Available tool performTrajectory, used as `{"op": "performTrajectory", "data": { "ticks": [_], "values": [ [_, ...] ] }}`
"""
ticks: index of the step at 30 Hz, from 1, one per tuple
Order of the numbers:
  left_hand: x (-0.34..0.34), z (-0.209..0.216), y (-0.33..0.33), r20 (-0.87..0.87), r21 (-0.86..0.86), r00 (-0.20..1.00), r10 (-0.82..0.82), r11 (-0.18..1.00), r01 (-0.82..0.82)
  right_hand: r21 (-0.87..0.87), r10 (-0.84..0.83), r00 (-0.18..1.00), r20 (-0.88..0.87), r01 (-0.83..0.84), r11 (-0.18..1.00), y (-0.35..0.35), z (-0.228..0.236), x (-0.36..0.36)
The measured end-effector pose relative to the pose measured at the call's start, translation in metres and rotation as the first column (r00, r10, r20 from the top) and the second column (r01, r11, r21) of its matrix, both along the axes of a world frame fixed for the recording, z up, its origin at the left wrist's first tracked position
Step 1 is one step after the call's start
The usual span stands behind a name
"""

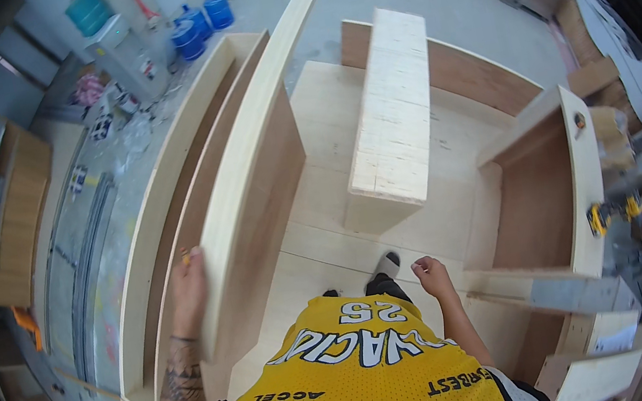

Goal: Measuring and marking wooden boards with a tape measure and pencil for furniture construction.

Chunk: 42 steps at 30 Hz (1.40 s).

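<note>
My left hand [191,294] is closed at the side of a long, pale-edged plywood box [234,164] standing at my left. Its fingers partly disappear between this box and the neighbouring wooden frame; a small orange-yellow spot shows at the fingertips. My right hand [433,275] hangs in front of my right side, fingers curled together; whatever they hold is too small to tell. Both hands are above a broad plywood sheet [319,239] on which I stand. Ahead of me a narrow plywood box [393,112] rests on that sheet.
Another long plywood frame [183,138] lies outward of the left box. At right stands an open plywood box [537,198] with a yellow-black power tool [614,215] beside it. Farther back are blue water jugs [202,25] and a water dispenser [123,55].
</note>
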<state>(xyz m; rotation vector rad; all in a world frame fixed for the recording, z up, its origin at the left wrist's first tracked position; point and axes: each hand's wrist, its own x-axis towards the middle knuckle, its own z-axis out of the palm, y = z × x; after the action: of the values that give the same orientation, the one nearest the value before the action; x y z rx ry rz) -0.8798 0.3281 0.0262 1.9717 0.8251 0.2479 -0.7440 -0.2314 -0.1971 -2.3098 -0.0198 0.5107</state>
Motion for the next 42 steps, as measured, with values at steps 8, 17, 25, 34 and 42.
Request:
{"op": "performTrajectory", "data": {
  "ticks": [8, 17, 25, 34, 42],
  "values": [
    [-0.170, 0.036, 0.051, -0.226, 0.208, 0.902, 0.368, 0.923, -0.324, 0.039, -0.082, 0.991, 0.107, 0.079, 0.996, -0.028, -0.055, 0.141],
    [-0.232, 0.034, 0.056, -0.216, 0.306, 0.879, 0.424, 0.885, -0.352, 0.464, -0.308, 0.754, -0.580, 0.617, 0.636, 0.008, -0.061, 0.216],
    [-0.239, 0.008, 0.056, -0.242, 0.534, 0.898, 0.368, 0.823, -0.193, 0.486, -0.433, 0.815, -0.384, 0.578, 0.656, 0.060, -0.056, 0.194],
    [-0.236, 0.006, 0.060, -0.316, 0.532, 0.842, 0.437, 0.817, -0.224, 0.560, -0.498, 0.789, -0.358, 0.609, 0.562, 0.055, -0.083, 0.175],
    [-0.232, 0.049, 0.060, -0.576, 0.586, 0.659, 0.483, 0.807, -0.078, 0.576, -0.517, 0.789, -0.332, 0.603, 0.551, 0.057, -0.089, 0.175]
  ]
}}
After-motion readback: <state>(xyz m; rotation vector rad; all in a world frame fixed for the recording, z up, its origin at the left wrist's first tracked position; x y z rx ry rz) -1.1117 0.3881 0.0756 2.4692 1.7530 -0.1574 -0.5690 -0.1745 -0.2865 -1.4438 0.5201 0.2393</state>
